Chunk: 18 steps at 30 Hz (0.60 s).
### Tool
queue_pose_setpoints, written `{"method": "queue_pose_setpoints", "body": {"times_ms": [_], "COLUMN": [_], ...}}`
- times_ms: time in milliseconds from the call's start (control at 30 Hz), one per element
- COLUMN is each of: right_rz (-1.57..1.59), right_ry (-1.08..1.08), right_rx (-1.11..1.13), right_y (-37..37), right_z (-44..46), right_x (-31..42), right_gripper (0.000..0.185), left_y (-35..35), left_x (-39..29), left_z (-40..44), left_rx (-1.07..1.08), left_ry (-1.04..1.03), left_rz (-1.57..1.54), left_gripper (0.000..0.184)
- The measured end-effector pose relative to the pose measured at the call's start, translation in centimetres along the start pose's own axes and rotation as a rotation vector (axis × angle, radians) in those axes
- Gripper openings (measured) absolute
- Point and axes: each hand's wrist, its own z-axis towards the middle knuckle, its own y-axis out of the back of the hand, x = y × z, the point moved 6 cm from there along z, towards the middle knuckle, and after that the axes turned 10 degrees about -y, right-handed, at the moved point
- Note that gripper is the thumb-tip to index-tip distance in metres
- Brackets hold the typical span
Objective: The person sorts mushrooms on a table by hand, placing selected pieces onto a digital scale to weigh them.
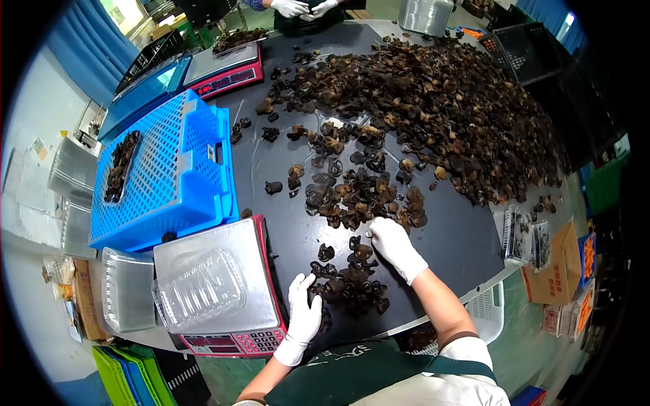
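Note:
My right hand [393, 245], in a white glove, is at the near edge of a loose pile of dark wood ear mushrooms [359, 196]. Its fingers are drawn together; whatever they hold, if anything, is hidden. My left hand [302, 314], also gloved, rests open beside a smaller heap of wood ear mushrooms [352, 287], its fingertips a little apart. Left of it stands a red scale [213, 291] with a metal plate. An unfilled clear plastic tray [203, 287] lies on that plate.
A big mound of wood ear mushrooms [440, 108] covers the far right of the dark table. A blue crate [169, 169] at left carries a filled tray [123, 167]. Stacked clear trays [127, 291] stand nearby. Across the table are a second scale [227, 71] and a co-worker's gloved hands [305, 9].

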Motion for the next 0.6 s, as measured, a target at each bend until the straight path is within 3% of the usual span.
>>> {"method": "queue_pose_setpoints", "body": {"times_ms": [100,200,267,400,433,467,533,600], "right_rz": [0.44,0.567,0.496,-0.027,-0.068,-0.065,-0.089,0.07], "right_ry": [-0.235,-0.405,-0.445,-0.659,-0.808,-0.818,-0.582,-0.44], "right_rx": [-0.025,-0.064,-0.082,0.288,0.307,0.3,0.116,0.105], "right_y": [1.5,6.5,9.9,12.8,13.5,13.3,13.3,11.2], "right_z": [-1.1,-4.7,-7.6,-14.7,-15.8,-15.8,-14.4,-11.9], "right_x": [-1.9,-1.8,-2.6,-6.7,-6.9,-6.7,-4.7,-2.3], "right_gripper": [0.01,0.006,0.004,0.016,0.023,0.023,0.023,0.026], "left_y": [0.1,-0.3,-1.1,-2.9,-3.2,-3.6,-4.0,-4.7], "left_x": [-1.5,-2.4,-2.3,-1.8,-1.9,-2.0,-3.1,-3.0], "left_z": [1.8,4.0,5.5,7.8,8.2,8.4,8.5,8.1], "left_rx": [-0.042,-0.06,-0.09,-0.07,-0.07,-0.061,-0.026,0.009], "left_ry": [-0.117,-0.175,-0.246,-0.327,-0.366,-0.374,-0.415,-0.395], "left_rz": [0.075,0.121,0.138,0.139,0.161,0.158,0.388,0.536], "left_gripper": [0.05,0.05,0.051,0.051,0.051,0.051,0.053,0.053]}}
